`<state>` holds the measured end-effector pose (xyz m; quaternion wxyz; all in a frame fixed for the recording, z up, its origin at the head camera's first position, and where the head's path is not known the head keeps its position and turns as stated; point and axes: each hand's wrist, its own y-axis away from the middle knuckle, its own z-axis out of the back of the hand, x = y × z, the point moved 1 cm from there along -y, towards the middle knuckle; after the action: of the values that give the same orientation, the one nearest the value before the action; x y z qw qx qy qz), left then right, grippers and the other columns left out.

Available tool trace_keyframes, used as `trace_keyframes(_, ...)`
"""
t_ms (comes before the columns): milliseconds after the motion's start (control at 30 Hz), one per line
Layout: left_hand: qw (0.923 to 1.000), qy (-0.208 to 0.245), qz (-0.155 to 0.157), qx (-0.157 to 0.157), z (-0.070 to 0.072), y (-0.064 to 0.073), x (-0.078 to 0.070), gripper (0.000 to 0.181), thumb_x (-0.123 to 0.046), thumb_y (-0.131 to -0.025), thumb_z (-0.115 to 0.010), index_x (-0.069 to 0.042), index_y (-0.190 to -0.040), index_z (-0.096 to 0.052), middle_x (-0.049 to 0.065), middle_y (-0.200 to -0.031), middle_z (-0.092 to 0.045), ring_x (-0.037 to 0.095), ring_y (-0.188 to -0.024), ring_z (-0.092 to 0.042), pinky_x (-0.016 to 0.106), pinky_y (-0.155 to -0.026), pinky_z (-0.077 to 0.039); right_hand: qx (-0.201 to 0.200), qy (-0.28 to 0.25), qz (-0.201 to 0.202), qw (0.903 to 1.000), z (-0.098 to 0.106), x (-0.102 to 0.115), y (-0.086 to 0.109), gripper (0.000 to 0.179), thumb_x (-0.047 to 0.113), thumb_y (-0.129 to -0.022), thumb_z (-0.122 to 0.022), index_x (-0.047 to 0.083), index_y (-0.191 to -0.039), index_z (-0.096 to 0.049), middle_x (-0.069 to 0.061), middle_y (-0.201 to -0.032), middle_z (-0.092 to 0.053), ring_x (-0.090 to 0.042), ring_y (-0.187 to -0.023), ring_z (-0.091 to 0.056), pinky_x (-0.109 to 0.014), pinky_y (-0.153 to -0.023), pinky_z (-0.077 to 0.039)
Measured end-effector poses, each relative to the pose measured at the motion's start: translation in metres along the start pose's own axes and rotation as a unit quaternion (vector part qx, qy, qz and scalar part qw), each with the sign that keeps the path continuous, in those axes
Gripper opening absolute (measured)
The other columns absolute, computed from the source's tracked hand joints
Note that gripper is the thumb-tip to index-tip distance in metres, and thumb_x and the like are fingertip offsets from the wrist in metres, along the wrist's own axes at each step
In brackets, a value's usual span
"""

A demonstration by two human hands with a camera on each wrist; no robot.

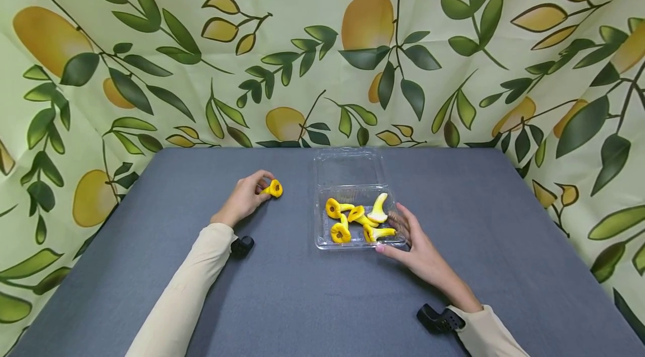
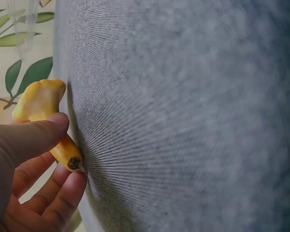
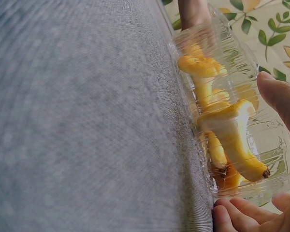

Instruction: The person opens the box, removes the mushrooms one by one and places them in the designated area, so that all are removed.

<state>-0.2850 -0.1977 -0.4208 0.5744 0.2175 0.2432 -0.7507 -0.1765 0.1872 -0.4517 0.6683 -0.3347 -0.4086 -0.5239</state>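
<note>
"So, where is the mushroom (image 1: 274, 188)?"
"Left of the clear box (image 1: 319, 217), in your left hand (image 1: 242, 196), pinched between thumb and fingers."
"And your right hand (image 1: 425, 256)?"
"It holds the box's near right corner; 5 other mushrooms (image 1: 359, 215) lie inside."
"How will yours handle?"
"Probably light, springy, easy to bruise; pinch the stem (image 2: 66, 151) gently and spare the cap (image 2: 41, 99), whose rim looks likelier to tear."

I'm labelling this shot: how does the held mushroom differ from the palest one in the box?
The held mushroom is mostly yellow; the palest one looks largely cream-white. The left hand pinches the held mushroom outside the box; the palest one is inside. Both have flared caps.
</note>
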Motion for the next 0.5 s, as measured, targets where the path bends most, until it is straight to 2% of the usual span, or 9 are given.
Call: trace_keyframes(500,1.0,-0.004,-0.002,0.004,-0.002,0.0027,-0.0023,0.04,0.005,-0.089,-0.067,-0.006,-0.127,-0.06,0.024,-0.113,-0.069,0.036,-0.1,-0.065,0.052,-0.09,-0.053,0.0,-0.006,-0.001,1.0,0.0002,0.0019,0.0002,0.103,0.029,-0.086,-0.078,0.01,-0.159,-0.006,-0.025,-0.16,-0.027,-0.043,-0.145,-0.034,-0.061,-0.117,-0.025)
